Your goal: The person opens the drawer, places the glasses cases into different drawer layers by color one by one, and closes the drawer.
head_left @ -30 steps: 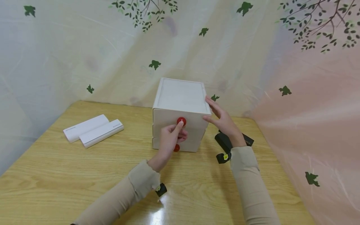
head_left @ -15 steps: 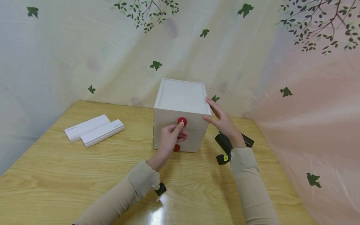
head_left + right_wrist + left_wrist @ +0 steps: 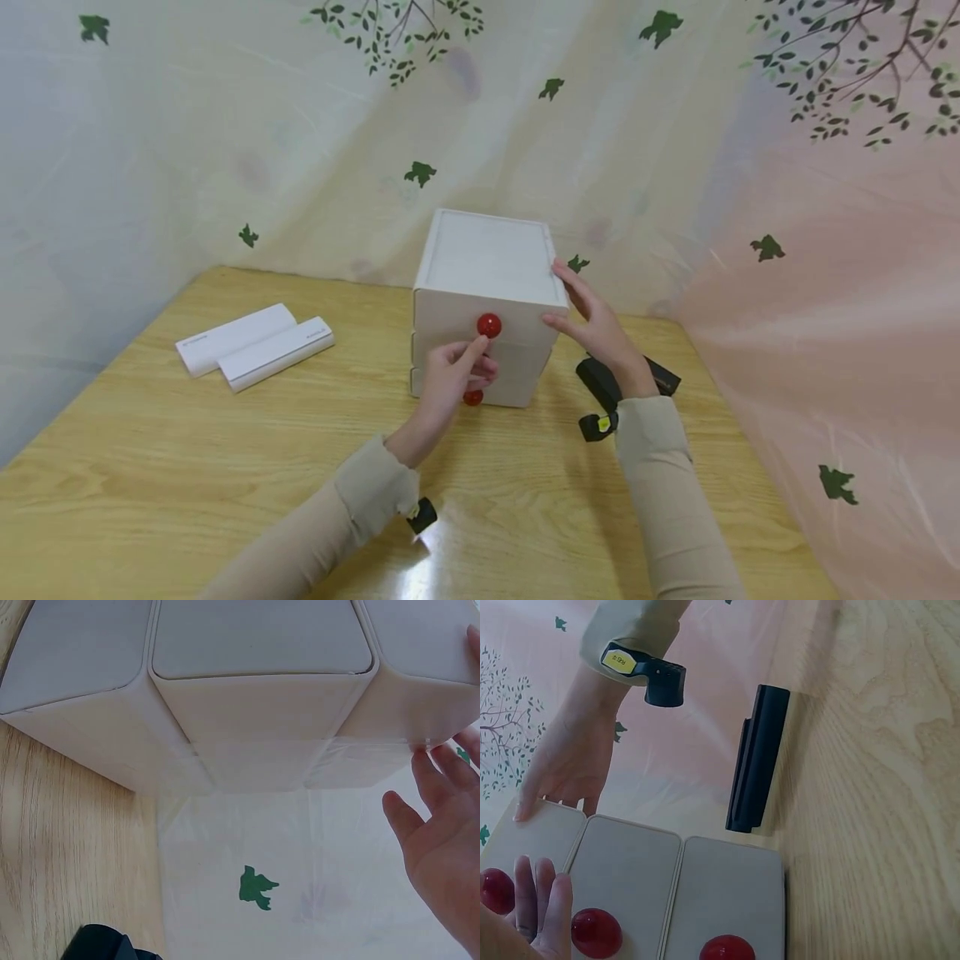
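Note:
A white three-drawer cabinet (image 3: 487,254) stands on the table, its drawers flush with the front. Each drawer carries a round red knob; the top knob (image 3: 489,325) and bottom knob (image 3: 473,397) show in the head view, while my hand hides the middle knob (image 3: 596,933) there. My left hand (image 3: 447,377) is in front of the cabinet, thumb tip right at the lower edge of the top knob. In the left wrist view its fingers (image 3: 547,900) look extended beside that knob. My right hand (image 3: 606,335) rests on the cabinet's upper right side, fingers fairly straight.
Two long white boxes lie on the left of the table (image 3: 360,500), a rear box (image 3: 236,335) and a front box (image 3: 277,353). Black boxes (image 3: 596,382) lie to the right, partly behind my right wrist. A leaf-printed sheet (image 3: 315,150) hangs behind and at the sides.
My left hand has slipped slightly down and back from the top knob, whose red face now shows fully. The right hand stays at the cabinet's side. The whole scene has shifted slightly right in view.

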Demonstrator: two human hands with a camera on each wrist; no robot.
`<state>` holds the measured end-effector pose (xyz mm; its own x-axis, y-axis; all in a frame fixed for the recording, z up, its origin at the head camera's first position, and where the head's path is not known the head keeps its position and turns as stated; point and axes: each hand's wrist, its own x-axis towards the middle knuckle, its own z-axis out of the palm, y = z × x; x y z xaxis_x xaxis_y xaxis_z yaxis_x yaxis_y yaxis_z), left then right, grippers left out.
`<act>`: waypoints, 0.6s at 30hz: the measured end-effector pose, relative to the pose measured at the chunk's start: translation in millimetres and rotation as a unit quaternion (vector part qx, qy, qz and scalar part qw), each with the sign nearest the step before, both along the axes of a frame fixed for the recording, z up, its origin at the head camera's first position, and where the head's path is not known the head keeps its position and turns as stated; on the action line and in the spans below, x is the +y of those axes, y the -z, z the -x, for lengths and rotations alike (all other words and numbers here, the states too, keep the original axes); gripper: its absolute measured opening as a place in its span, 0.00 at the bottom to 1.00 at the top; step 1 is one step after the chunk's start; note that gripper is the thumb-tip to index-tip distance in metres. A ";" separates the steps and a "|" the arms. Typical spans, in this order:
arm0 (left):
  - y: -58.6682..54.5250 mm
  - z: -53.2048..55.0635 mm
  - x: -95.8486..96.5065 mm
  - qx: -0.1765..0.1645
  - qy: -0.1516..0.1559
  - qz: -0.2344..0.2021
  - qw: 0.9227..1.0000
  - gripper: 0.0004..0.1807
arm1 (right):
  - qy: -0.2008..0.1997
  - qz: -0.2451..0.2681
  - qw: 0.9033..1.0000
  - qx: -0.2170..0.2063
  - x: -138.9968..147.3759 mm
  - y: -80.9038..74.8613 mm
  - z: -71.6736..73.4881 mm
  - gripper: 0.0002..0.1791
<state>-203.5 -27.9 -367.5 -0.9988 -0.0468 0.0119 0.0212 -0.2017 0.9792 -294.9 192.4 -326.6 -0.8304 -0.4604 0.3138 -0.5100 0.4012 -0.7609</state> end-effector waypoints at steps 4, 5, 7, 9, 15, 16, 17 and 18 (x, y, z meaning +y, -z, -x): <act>4.8 -3.4 -5.4 -0.012 -0.006 0.009 1.000 0.20 | 0.000 0.001 1.000 -0.002 -0.4 0.5 -0.1 0.42; 6.3 -3.8 -7.0 -0.016 -0.009 0.011 1.000 0.20 | 0.000 0.001 1.000 -0.003 -0.5 0.6 -0.3 0.42; 9.5 -4.4 -10.2 -0.023 -0.017 0.018 0.999 0.20 | -0.002 0.000 1.000 -0.006 -0.2 0.8 0.1 0.42; 12.8 -4.8 -13.0 -0.028 -0.023 0.020 0.999 0.19 | -0.004 0.001 1.000 -0.005 -0.1 1.1 0.6 0.42; 21.2 -4.0 -16.3 -0.050 -0.034 0.019 0.998 0.16 | -0.006 0.006 1.000 -0.002 0.0 1.3 1.8 0.42; 22.3 -3.2 -16.3 -0.058 -0.035 0.022 0.997 0.15 | -0.007 0.006 1.000 -0.002 0.0 1.2 1.6 0.41; 23.7 -2.3 -16.2 -0.065 -0.035 0.026 0.997 0.15 | -0.006 0.005 1.000 -0.003 -0.1 1.0 1.1 0.41; 25.1 -1.4 -16.0 -0.072 -0.033 0.030 0.996 0.15 | -0.005 0.004 1.000 -0.005 -0.3 0.8 0.7 0.41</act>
<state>-202.0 -43.9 -392.5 -0.9853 -0.1155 -0.1262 -0.1090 -0.1445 0.9835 -295.5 192.1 -327.4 -0.8283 -0.4667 0.3102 -0.5073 0.3893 -0.7688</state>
